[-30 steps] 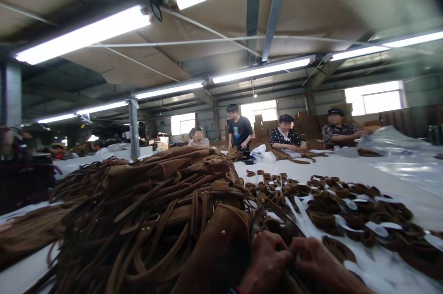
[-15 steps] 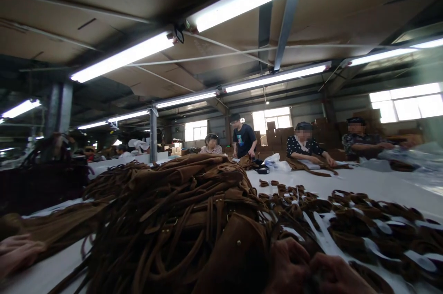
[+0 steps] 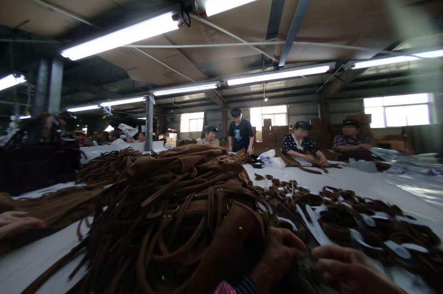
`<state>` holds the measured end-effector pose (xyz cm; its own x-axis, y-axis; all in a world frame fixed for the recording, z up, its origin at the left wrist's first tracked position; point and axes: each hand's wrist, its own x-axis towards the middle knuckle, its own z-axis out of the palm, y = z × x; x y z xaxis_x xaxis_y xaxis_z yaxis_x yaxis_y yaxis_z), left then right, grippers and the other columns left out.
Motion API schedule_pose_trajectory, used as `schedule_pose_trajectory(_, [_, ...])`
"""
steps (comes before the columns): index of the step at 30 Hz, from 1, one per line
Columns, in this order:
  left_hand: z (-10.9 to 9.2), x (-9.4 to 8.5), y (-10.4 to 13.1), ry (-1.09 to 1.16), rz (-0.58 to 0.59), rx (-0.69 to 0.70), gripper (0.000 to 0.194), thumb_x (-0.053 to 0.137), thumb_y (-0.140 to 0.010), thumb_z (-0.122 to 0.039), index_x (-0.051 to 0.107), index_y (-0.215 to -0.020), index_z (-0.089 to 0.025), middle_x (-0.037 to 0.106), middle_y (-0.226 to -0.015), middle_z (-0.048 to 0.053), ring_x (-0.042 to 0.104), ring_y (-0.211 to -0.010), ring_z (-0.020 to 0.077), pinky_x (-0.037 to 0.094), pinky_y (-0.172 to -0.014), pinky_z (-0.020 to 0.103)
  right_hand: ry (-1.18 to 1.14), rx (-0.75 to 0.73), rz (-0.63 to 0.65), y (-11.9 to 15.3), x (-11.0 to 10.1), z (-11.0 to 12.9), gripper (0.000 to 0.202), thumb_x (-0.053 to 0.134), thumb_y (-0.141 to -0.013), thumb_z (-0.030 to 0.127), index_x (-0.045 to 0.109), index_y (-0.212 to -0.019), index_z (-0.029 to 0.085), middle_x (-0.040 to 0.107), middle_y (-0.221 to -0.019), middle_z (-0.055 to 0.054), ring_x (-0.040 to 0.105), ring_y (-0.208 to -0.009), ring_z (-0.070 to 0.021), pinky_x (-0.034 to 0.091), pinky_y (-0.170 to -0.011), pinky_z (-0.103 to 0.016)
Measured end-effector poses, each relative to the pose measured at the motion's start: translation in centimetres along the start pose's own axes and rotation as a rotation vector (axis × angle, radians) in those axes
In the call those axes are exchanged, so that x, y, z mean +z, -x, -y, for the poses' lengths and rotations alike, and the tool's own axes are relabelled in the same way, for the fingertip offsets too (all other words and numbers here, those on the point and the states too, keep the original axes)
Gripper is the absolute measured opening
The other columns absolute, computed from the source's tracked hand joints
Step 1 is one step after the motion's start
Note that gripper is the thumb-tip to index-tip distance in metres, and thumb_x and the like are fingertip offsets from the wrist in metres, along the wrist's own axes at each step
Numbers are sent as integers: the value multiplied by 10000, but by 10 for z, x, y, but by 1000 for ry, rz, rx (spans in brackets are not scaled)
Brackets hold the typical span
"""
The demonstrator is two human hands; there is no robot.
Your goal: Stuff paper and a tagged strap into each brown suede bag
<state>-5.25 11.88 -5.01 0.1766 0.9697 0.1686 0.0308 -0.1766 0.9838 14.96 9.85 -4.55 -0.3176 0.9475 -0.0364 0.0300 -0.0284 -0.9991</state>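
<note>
At the lower right of the head view, my left hand (image 3: 279,251) reaches in with a dark striped cuff, its thumb and fingers pinched together. My right hand (image 3: 348,261) is just to its right, fingers curled and pressed together, pointing towards the left. Whatever they pinch is too dark and small to make out. Beside my left hand rises a big heap of brown leather bags (image 3: 180,220) with straps, buckles and rivets. Right of both hands lie many rolled brown straps (image 3: 367,225) with pale strips among them.
Someone else's hand (image 3: 19,224) rests at the left edge on a flat brown piece (image 3: 65,201). Across the white table (image 3: 332,184), several people work; one stands (image 3: 241,135). Clear plastic bags (image 3: 411,165) lie far right. A dark bag (image 3: 38,160) stands at left.
The view has tilted and shifted slightly. My hands have come up more into sight and their fingertips are a little apart from each other. The co-worker's hand at left has shifted slightly.
</note>
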Motion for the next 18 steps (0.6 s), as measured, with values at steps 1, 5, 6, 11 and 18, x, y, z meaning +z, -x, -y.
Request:
schedule_pose_trajectory(1, [0, 1, 0, -5, 1, -7, 199, 819, -553, -234, 815, -730, -143, 681, -669, 7, 546, -662, 140, 388, -672, 278, 6, -13, -39, 1, 0, 1, 386, 866, -553, 488, 792, -856, 260, 708, -764, -67, 677, -673, -233, 492, -527, -272])
schedule_pose_trajectory(5, [3, 0, -1, -4, 6, 11, 219, 823, -577, -259, 827, -766, -148, 688, -673, 4, 538, -641, 130, 376, -646, 265, 55, -47, -82, 1, 0, 2, 446, 881, -524, 444, 805, -936, 291, 764, -980, -86, 710, -823, -299, 549, -608, -320])
schedule_pose_trajectory(6, [6, 0, -2, 2, 11, 24, 222, 827, -587, -271, 829, -773, -150, 691, -677, 3, 535, -639, 126, 375, -648, 263, 55, -61, -63, 0, 0, 3, 465, 869, -560, 453, 804, -983, 271, 761, -990, -82, 704, -798, -270, 544, -615, -303])
schedule_pose_trajectory(11, [11, -4, -3, 1, 43, 40, 218, 823, -597, -246, 839, -798, -161, 699, -684, 9, 530, -642, 124, 372, -662, 269, -74, -81, 53, -8, 7, 4, 360, 852, -697, 454, 801, -925, 180, 683, -703, -19, 556, -541, -109, 403, -507, -209])
schedule_pose_trajectory(18, [-3, -5, 3, 87, 76, -14, 243, 848, -567, -242, 837, -791, -147, 730, -729, 42, 580, -686, 155, 415, -710, 287, -291, -50, -15, -7, 16, 11, 409, 925, -627, 402, 784, -949, 193, 693, -747, -5, 509, -518, -78, 355, -489, -194])
